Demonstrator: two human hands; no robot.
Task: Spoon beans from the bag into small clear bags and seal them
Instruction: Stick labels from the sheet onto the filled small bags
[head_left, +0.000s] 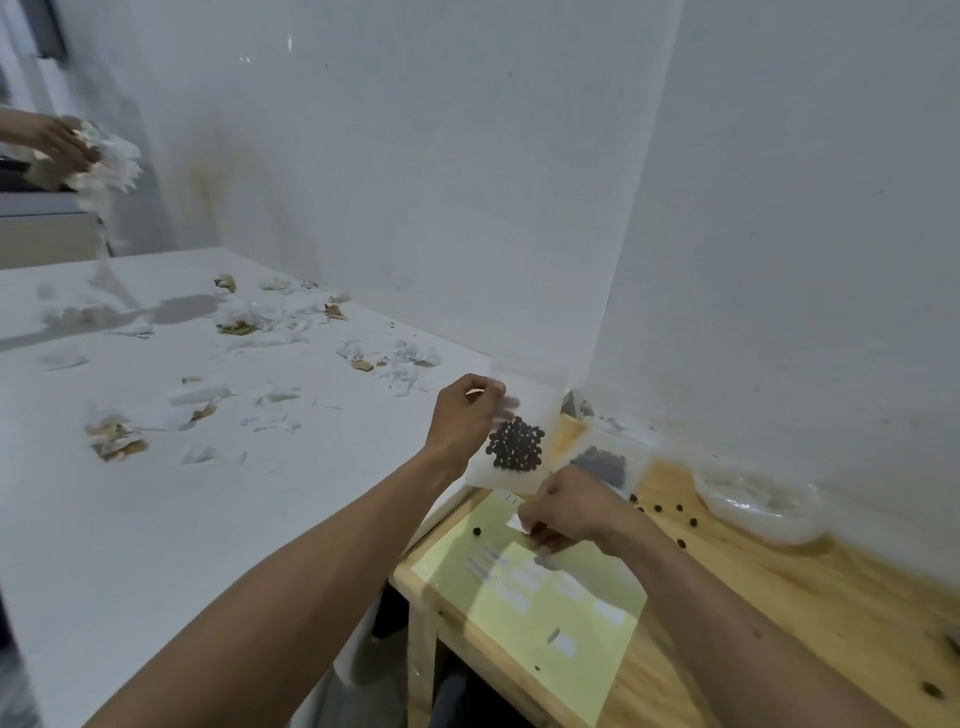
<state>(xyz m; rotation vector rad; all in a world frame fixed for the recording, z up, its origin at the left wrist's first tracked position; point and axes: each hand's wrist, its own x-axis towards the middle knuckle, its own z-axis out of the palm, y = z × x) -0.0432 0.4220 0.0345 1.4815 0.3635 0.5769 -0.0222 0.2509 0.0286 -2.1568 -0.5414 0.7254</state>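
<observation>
While the small clear bag (511, 441) hangs just right of centre in the frame, I judge it is held up so the dark beans (516, 445) settle low, away from the edge being sealed. My left hand (464, 421) pinches the bag's upper left edge with curled fingers. My right hand (569, 506), below it, is curled round what looks like a small white strip at the bag's lower edge. Loose beans (670, 512) dot the wooden table (779, 613) beside a yellow sheet (530, 587)

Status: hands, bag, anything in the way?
Left hand pinches small clear bag of beans, held up. Right hand pinches white strip. Loose beans on wooden table.
</observation>
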